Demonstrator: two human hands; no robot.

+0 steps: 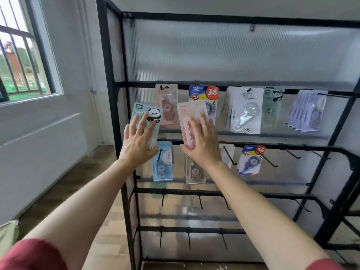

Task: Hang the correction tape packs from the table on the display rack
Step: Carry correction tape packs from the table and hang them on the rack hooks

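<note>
Two correction tape packs in hand, one each. My left hand (136, 145) grips the teal panda pack (150, 114), fingers spread flat across its face. It is raised at the left edge of the display rack (109, 75), just below the upper loaded rail. My right hand (202, 143) grips the pink pack (184, 117), thumb at its bottom edge, overlapping the blue-and-yellow pack (202, 94) hanging behind. On the rack, five hooks are loaded on that rail and four on the rail below. The white stack (245, 110) and lavender stack (309, 112) hold several each. Both arms reach forward, backs of hands toward me.
</note>
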